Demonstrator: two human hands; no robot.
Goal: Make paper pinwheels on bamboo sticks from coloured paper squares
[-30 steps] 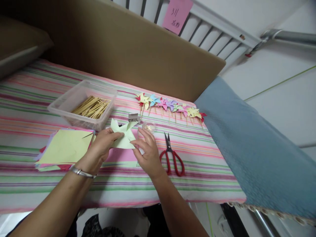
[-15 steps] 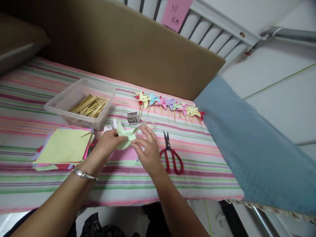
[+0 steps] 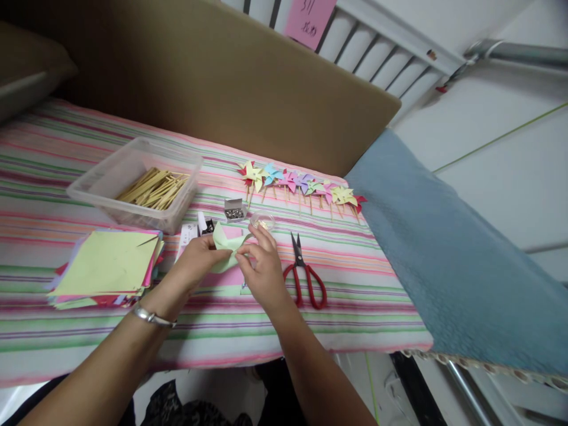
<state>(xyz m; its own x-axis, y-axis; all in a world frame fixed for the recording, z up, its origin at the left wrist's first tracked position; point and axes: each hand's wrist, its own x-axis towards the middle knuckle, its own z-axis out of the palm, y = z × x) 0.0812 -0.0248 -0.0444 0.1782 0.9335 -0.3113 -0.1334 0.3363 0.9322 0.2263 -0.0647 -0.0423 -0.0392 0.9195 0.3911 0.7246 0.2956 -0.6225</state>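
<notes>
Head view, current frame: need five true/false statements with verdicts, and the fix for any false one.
1. The left hand and right hand both hold the light green paper. True.
2. The scissors lie in the plastic box. False: the scissors lie on the striped cloth, to the right of the right hand.
3. The wooden sticks are in the plastic box. True.
4. The top sheet of the paper stack is red. False: the paper stack has a pale yellow sheet on top.
5. Pinwheels on sticks lie in a row beyond the scissors. True.

Left grip point(image 3: 198, 260) and right grip point(image 3: 264, 266) pinch close together.
</notes>
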